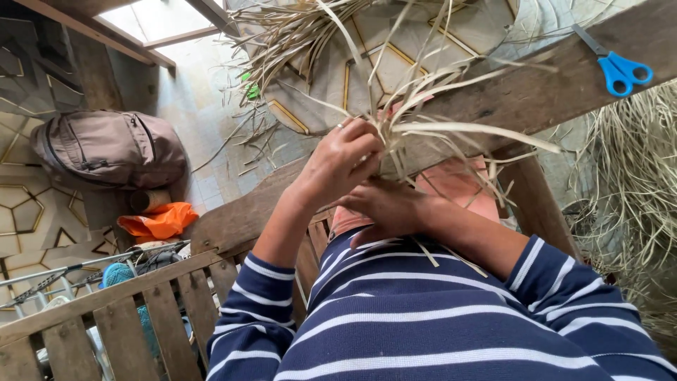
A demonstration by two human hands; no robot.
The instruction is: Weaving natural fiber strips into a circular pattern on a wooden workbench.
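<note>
A bunch of pale dried plant strips [423,106] fans upward and to the right from my hands. My left hand [342,161] is closed around the strips where they gather, a ring showing on one finger. My right hand [384,208] lies just below it, fingers curled against the base of the same bunch. Both forearms come out of navy sleeves with white stripes. A salmon-pink cloth [451,185] sits behind the hands.
Blue-handled scissors [617,65] lie on a dark wooden beam [550,88] at the upper right. Loose strips pile at the right [635,176] and on the patterned floor. A brown backpack [106,148], an orange cloth [159,220] and a slatted wooden rail [127,300] are at the left.
</note>
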